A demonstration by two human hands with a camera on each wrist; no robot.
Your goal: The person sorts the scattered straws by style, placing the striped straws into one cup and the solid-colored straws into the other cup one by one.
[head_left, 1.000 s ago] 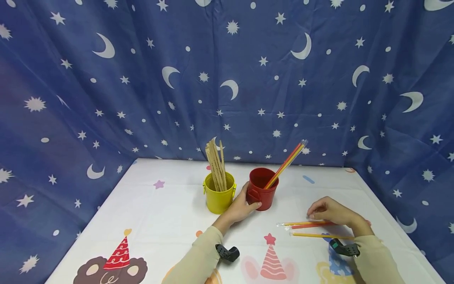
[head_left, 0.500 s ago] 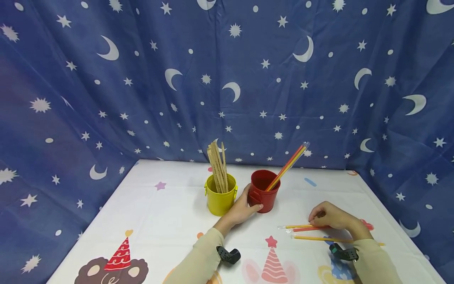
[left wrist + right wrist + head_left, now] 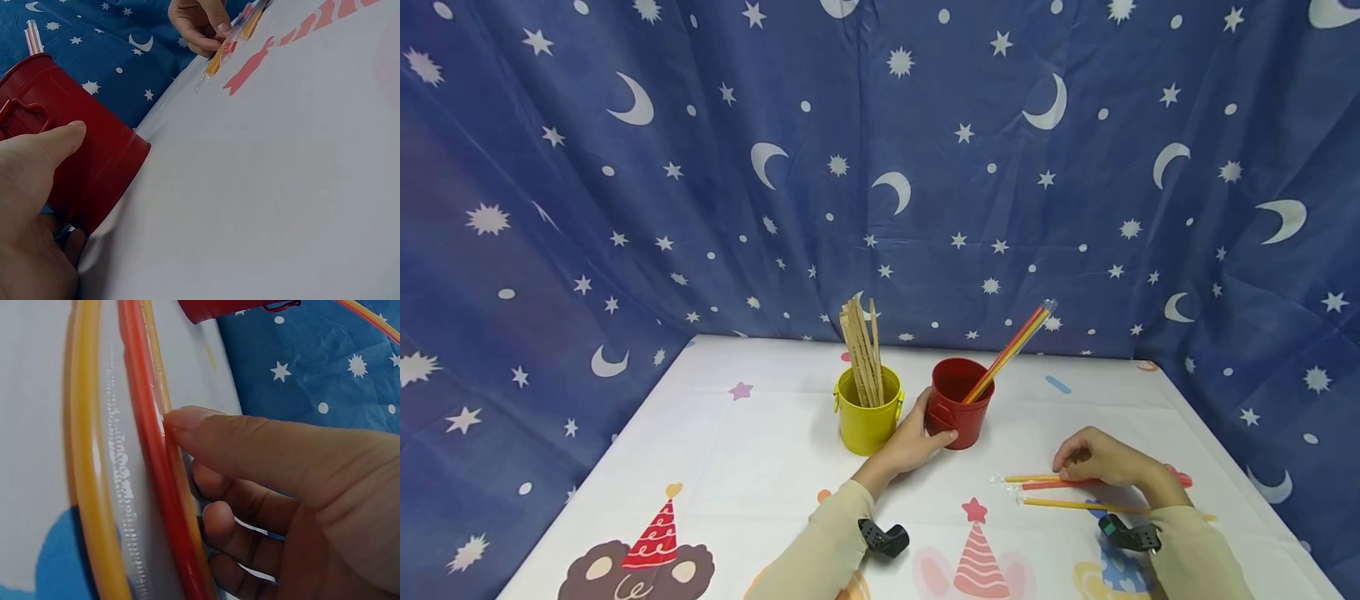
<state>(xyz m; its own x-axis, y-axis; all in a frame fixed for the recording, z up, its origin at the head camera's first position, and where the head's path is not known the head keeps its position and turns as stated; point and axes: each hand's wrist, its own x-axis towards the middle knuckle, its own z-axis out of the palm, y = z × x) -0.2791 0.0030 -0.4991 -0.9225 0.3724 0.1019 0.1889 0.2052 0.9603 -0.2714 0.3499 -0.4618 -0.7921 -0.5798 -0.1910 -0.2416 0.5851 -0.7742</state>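
My left hand (image 3: 910, 443) holds the red bucket (image 3: 961, 421) from its left side, thumb across the front and fingers behind. Red and yellow plastic-wrapped straws (image 3: 1017, 343) lean out of that bucket to the right. Over on the right, my right hand (image 3: 1103, 458) is down at the straws on the table. Its thumb and a partly hidden finger pinch the farthest yellow straw (image 3: 164, 394), which lies against a red straw (image 3: 148, 394). Nearer to me, another yellow straw (image 3: 90, 431) lies apart from these two.
A yellow bucket (image 3: 867, 429) with several thin wooden sticks (image 3: 861, 354) stands left of the red one, close to my left wrist. The white printed tablecloth (image 3: 760, 450) covers the table. A blue curtain (image 3: 820, 208) with moons and stars hangs behind.
My right hand has lowered from just above the straws to the far yellow one and closed its fingertips there. My left hand and the red bucket keep their place.
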